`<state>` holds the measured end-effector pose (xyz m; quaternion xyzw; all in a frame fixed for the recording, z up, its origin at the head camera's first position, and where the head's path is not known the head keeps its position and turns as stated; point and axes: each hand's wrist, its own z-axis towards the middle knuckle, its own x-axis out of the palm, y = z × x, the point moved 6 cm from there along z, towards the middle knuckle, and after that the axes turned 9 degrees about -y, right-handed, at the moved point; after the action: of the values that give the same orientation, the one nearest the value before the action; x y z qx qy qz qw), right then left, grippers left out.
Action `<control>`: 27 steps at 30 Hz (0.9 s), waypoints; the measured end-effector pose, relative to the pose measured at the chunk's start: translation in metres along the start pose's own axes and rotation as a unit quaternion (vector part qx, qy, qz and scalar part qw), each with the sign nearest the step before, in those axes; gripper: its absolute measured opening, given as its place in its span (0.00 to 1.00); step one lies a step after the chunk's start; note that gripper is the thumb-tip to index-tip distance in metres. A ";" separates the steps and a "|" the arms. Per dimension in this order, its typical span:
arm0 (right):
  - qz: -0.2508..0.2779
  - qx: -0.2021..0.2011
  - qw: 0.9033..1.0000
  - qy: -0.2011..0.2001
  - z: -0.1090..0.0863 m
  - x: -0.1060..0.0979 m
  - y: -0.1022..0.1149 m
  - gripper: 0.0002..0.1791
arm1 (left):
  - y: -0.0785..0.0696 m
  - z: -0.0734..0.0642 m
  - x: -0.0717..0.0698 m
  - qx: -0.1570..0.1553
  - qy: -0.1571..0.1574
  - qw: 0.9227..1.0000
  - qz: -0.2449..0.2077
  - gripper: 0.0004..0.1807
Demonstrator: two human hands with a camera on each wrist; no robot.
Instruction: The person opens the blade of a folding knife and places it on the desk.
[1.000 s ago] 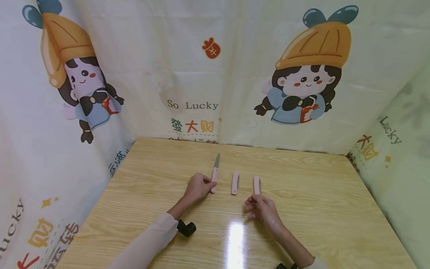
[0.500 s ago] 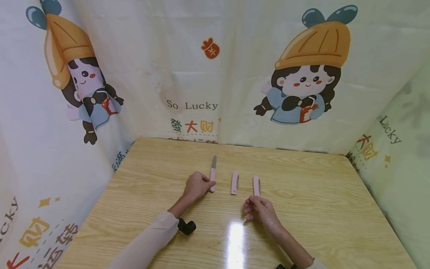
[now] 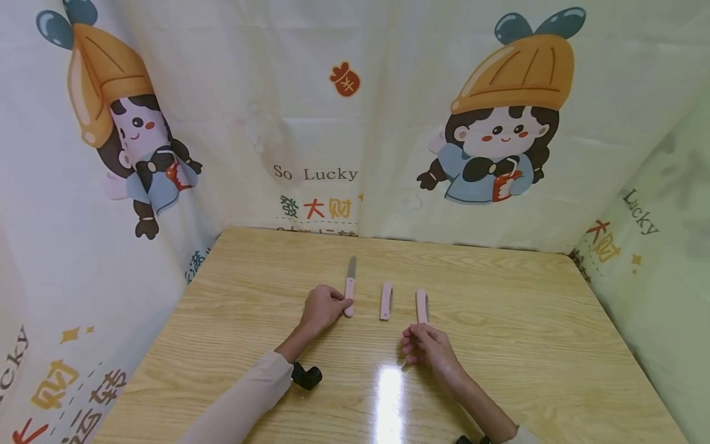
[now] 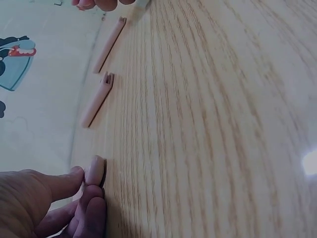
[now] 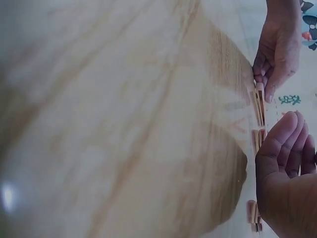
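Note:
My left hand [image 3: 323,308] pinches the pink handle of an unfolded folding knife [image 3: 349,293], which lies with its grey blade toward the wall. In the left wrist view, thumb and fingers are at the end of the pink handle [image 4: 94,171]. To its right lie two similar pink folding knives, folded: the middle knife [image 3: 386,302] and the right knife [image 3: 422,305]. My right hand [image 3: 435,351] is at the near end of the right knife, its fingers loosely bent. The left wrist view shows a small gap between those fingers [image 4: 106,4] and that knife [image 4: 110,44].
The wooden table [image 3: 510,320] reaches back to a printed curtain [image 3: 399,154] that hangs on three sides. A black wrist strap piece [image 3: 307,376] is by the left sleeve [image 3: 244,394]. A bright light reflection [image 3: 389,401] lies on the near tabletop.
The unfolded knife has shifted slightly left with my left hand, and its blade now points more directly away. My right hand has drawn back slightly from the right knife. Both folded knives stay in place.

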<state>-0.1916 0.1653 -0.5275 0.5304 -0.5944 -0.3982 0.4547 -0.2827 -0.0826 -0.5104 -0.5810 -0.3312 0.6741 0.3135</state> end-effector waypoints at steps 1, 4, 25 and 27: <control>-0.003 -0.002 1.000 0.005 0.000 0.000 0.000 0.19 | 0.000 0.000 0.000 -0.001 0.001 1.000 -0.001 0.09; -0.011 -0.005 1.000 0.016 -0.001 0.002 0.001 0.18 | 0.001 -0.001 -0.001 0.000 0.005 1.000 -0.007 0.09; -0.032 -0.012 0.999 0.036 -0.003 0.007 0.005 0.21 | -0.075 0.007 0.032 0.124 0.022 0.989 0.083 0.27; -0.033 -0.011 0.999 0.035 -0.002 0.007 0.005 0.20 | -0.076 0.010 0.044 0.116 0.057 0.986 0.102 0.29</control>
<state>-0.1909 0.1587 -0.5209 0.5583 -0.5556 -0.4008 0.4679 -0.2951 -0.0037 -0.4734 -0.6089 -0.1710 0.7021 0.3270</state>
